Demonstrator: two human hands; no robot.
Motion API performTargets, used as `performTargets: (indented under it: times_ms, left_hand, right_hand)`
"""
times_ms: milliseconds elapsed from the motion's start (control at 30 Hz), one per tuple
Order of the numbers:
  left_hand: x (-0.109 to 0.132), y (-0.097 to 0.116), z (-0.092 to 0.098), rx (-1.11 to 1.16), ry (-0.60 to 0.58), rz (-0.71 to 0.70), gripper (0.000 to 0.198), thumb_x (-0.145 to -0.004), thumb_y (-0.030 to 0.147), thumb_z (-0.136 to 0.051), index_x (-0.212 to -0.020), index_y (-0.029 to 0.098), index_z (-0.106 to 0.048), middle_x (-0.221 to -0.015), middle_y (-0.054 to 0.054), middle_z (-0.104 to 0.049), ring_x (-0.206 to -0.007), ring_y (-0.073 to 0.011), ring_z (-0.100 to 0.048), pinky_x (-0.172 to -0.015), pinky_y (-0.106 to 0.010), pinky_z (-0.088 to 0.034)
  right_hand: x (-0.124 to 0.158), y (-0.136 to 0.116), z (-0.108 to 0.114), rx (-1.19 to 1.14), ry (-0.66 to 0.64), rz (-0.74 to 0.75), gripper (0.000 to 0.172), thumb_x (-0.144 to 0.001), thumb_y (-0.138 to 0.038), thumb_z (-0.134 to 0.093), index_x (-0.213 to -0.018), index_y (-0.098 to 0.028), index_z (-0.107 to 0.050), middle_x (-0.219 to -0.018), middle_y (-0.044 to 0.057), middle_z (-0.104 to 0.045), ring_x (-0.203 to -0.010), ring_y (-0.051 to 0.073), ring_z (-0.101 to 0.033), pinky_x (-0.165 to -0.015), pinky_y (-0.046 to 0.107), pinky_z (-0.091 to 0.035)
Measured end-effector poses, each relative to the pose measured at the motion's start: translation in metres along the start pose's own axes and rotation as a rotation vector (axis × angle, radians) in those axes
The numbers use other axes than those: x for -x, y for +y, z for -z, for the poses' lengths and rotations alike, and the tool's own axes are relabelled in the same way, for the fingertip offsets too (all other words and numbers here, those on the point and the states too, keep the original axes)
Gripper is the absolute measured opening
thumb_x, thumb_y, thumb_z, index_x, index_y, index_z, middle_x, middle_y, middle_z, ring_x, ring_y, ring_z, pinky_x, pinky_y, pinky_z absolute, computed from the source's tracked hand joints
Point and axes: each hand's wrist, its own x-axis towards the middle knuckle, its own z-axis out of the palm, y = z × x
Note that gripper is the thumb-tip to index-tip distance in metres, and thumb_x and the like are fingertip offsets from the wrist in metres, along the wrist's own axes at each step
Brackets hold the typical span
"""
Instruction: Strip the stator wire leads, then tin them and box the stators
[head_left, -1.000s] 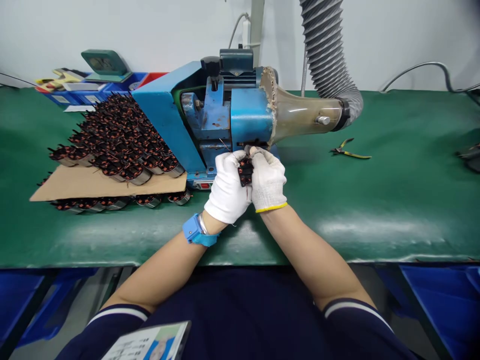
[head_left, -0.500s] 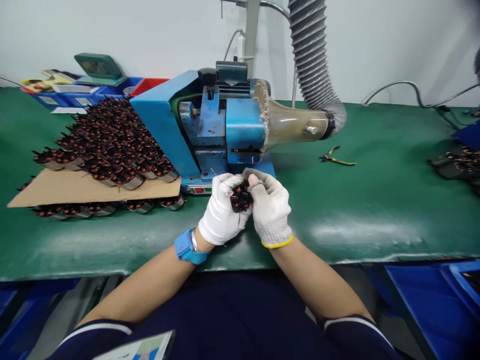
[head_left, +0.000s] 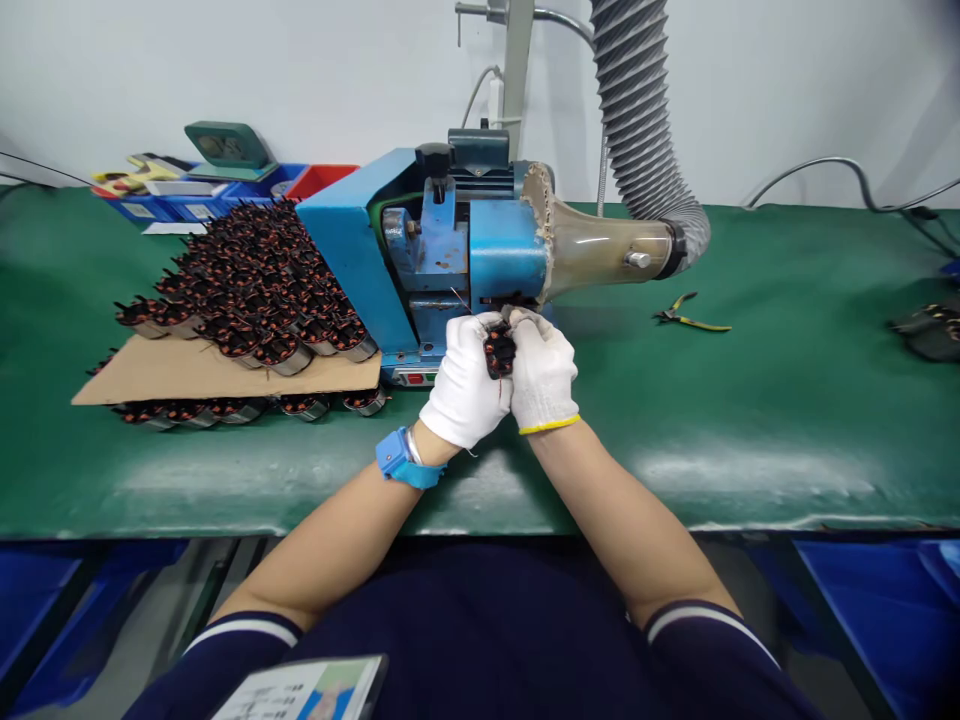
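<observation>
Both of my hands wear white gloves and meet in front of the blue bench machine [head_left: 506, 255]. Between them sits a motor stator [head_left: 499, 350], black with copper windings, its far side hidden by my fingers. My left hand [head_left: 469, 385] is wrapped round its left side, and a thin wire sticks up past the thumb. My right hand [head_left: 544, 370] closes on the stator's right upper edge, fingertips just under the machine's slot [head_left: 510, 301]. Whether those fingertips also pinch a wire lead cannot be made out.
A stack of motor stators [head_left: 255, 280] stands left of the machine, with a cardboard sheet [head_left: 225, 372] between layers. Cutting pliers [head_left: 690, 318] lie to the right on the green mat [head_left: 787, 420]. A grey hose [head_left: 637, 100] joins the machine's clear funnel [head_left: 600, 250]. Blue bins [head_left: 161, 205] stand behind.
My hands have carried the stator forward and up to the machine's slot. The right fingertips now reach the slot's lower edge. The view has shifted slightly, so the bench appears further right.
</observation>
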Motion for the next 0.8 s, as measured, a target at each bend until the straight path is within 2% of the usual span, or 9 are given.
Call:
performTargets:
  times_ms: [133, 233, 300, 400, 500, 600, 667, 733, 800]
  left_hand:
    - [0.014, 0.009, 0.011, 0.148, -0.035, -0.035, 0.054, -0.075, 0.025, -0.068, -0.122, 0.017, -0.044, -0.115, -0.011, -0.051, -0.108, -0.0242, -0.056, -0.096, -0.042, -0.051]
    - [0.020, 0.018, 0.025, 0.319, -0.149, 0.116, 0.054, -0.076, 0.031, -0.071, -0.122, 0.018, -0.045, -0.116, -0.011, -0.055, -0.106, -0.0228, -0.059, -0.095, -0.040, -0.052]
    - [0.018, 0.022, 0.032, 0.450, -0.256, 0.201, 0.053, -0.078, 0.031, -0.070, -0.122, 0.017, -0.045, -0.115, -0.011, -0.056, -0.105, -0.0229, -0.060, -0.095, -0.040, -0.052]
    - [0.015, 0.025, 0.037, 0.587, -0.363, 0.235, 0.054, -0.077, 0.029, -0.070, -0.123, 0.016, -0.044, -0.117, -0.012, -0.056, -0.108, -0.0236, -0.060, -0.098, -0.041, -0.051]
    - [0.013, 0.022, 0.036, 0.647, -0.395, 0.243, 0.054, -0.076, 0.028, -0.072, -0.122, 0.018, -0.045, -0.119, -0.012, -0.055, -0.110, -0.0239, -0.059, -0.100, -0.042, -0.050]
    - [0.012, 0.021, 0.035, 0.627, -0.411, 0.210, 0.051, -0.075, 0.027, -0.073, -0.118, 0.017, -0.047, -0.116, -0.013, -0.056, -0.109, -0.0237, -0.059, -0.099, -0.042, -0.050]
    - [0.013, 0.023, 0.035, 0.593, -0.425, 0.190, 0.049, -0.074, 0.025, -0.073, -0.115, 0.017, -0.047, -0.113, -0.012, -0.056, -0.105, -0.0225, -0.060, -0.095, -0.040, -0.051]
    - [0.015, 0.026, 0.033, 0.547, -0.396, 0.176, 0.050, -0.072, 0.024, -0.075, -0.113, 0.019, -0.046, -0.110, -0.010, -0.057, -0.102, -0.0211, -0.062, -0.092, -0.038, -0.052]
    - [0.020, 0.029, 0.029, 0.451, -0.311, 0.168, 0.054, -0.069, 0.022, -0.078, -0.111, 0.020, -0.045, -0.108, -0.008, -0.057, -0.100, -0.0203, -0.063, -0.092, -0.038, -0.052]
  right_hand:
    - [0.028, -0.003, 0.031, 0.065, -0.129, 0.092, 0.027, -0.086, -0.037, -0.058, -0.098, -0.017, -0.069, -0.095, 0.006, -0.075, -0.086, 0.017, -0.070, -0.080, 0.030, -0.058]
    - [0.050, -0.007, 0.061, 0.171, -0.327, 0.220, 0.035, -0.091, -0.040, -0.054, -0.116, -0.019, -0.066, -0.113, 0.008, -0.072, -0.104, 0.020, -0.069, -0.094, 0.035, -0.056]
    - [0.059, -0.012, 0.075, 0.309, -0.415, 0.374, 0.039, -0.088, -0.032, -0.060, -0.125, -0.020, -0.062, -0.122, 0.009, -0.068, -0.114, 0.022, -0.065, -0.101, 0.037, -0.053]
    - [0.064, -0.018, 0.086, 0.503, -0.413, 0.624, 0.044, -0.081, -0.018, -0.066, -0.125, -0.020, -0.061, -0.122, 0.009, -0.066, -0.114, 0.023, -0.063, -0.102, 0.039, -0.050]
    - [0.063, -0.023, 0.089, 0.555, -0.373, 0.714, 0.036, -0.080, -0.013, -0.066, -0.115, -0.021, -0.064, -0.109, 0.007, -0.068, -0.100, 0.020, -0.065, -0.091, 0.036, -0.054]
    - [0.060, -0.028, 0.091, 0.606, -0.397, 0.675, 0.020, -0.081, -0.015, -0.066, -0.099, -0.022, -0.067, -0.095, 0.004, -0.069, -0.087, 0.017, -0.066, -0.080, 0.033, -0.054]
    - [0.057, -0.029, 0.093, 0.615, -0.404, 0.597, 0.011, -0.081, -0.017, -0.066, -0.091, -0.022, -0.068, -0.089, 0.002, -0.070, -0.083, 0.016, -0.065, -0.077, 0.030, -0.053]
    - [0.054, -0.027, 0.094, 0.453, -0.347, 0.401, 0.006, -0.082, -0.023, -0.066, -0.088, -0.022, -0.067, -0.083, 0.001, -0.069, -0.076, 0.014, -0.064, -0.071, 0.028, -0.052]
    - [0.051, -0.021, 0.093, 0.117, -0.253, 0.135, 0.008, -0.083, -0.030, -0.066, -0.085, -0.022, -0.065, -0.075, -0.001, -0.066, -0.067, 0.011, -0.061, -0.064, 0.025, -0.051]
